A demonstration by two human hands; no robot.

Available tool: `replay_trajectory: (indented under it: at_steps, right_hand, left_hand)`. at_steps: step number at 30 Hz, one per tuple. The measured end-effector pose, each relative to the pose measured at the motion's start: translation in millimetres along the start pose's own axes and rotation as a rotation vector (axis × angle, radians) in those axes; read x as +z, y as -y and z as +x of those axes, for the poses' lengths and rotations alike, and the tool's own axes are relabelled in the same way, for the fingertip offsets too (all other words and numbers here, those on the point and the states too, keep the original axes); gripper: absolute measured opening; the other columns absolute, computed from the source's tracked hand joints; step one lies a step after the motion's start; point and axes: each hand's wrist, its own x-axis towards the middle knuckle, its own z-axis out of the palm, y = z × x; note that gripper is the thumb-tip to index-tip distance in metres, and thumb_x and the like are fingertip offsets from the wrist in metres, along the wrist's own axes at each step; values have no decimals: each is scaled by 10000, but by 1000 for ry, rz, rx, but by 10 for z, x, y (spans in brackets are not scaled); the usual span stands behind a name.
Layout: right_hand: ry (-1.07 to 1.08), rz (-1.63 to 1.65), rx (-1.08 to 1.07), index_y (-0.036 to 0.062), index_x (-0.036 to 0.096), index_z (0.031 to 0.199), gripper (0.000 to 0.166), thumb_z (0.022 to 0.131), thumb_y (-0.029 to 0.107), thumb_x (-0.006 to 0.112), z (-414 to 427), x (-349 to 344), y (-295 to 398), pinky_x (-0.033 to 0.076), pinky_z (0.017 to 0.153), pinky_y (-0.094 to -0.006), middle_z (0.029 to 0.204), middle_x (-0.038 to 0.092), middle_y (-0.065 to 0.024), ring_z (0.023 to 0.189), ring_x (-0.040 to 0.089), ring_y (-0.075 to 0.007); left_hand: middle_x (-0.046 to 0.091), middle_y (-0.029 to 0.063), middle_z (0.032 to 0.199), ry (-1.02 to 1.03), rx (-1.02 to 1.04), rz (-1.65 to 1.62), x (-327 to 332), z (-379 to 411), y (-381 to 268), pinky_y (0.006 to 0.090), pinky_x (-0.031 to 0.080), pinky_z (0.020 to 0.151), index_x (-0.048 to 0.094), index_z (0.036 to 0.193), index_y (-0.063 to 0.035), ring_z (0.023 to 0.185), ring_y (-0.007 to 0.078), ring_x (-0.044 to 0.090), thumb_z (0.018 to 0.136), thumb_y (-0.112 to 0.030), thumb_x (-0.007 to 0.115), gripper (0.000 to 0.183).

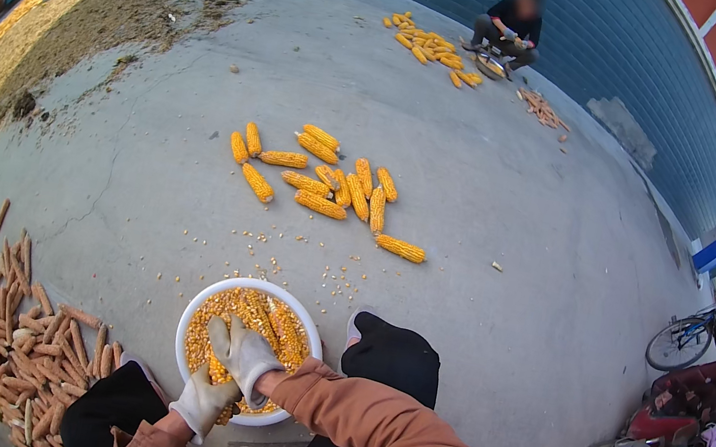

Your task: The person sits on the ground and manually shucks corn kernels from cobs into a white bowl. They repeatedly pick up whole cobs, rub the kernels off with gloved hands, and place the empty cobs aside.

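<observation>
Low in the head view, my two hands wear pale work gloves and meet over a white basin (183,365). My left hand (206,399) grips the near end of a yellow ear of corn (220,371). Lying across the same ear, my right hand (243,351) has its fingers bent around the upper part, which they partly hide. Loose corn kernels (206,312) fill the basin. More ears (288,333), at least one partly stripped, rest on the kernels beyond my right hand. The basin stands on the concrete between my feet.
Several whole ears (342,188) and scattered kernels (340,281) lie ahead. Bare cobs (33,353) are heaped at left. A crouching person (511,24) handles corn by another basin (490,67) near the wall. A red motor scooter (675,423) and bicycle (682,342) stand at right.
</observation>
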Motion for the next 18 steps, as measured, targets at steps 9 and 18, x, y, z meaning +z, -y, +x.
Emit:
replay_trajectory:
  at_steps: [9,18]
  right_hand:
    - [0,26,-100,79,516,1007,232,950,285,426,-2,-54,-64,501,590,-545,775,621,-264,695,640,-457]
    - [-40,386,58,46,619,930,374,939,385,460,11,-83,26,487,689,-510,823,640,-274,801,636,-457]
  left_hand:
    - [618,90,693,57,18,-53,10,-166,-156,289,467,502,636,930,23,559,180,598,811,-152,642,212]
    - [623,97,675,48,-60,-109,-65,-178,-219,299,464,479,629,928,19,534,175,593,809,-187,646,238]
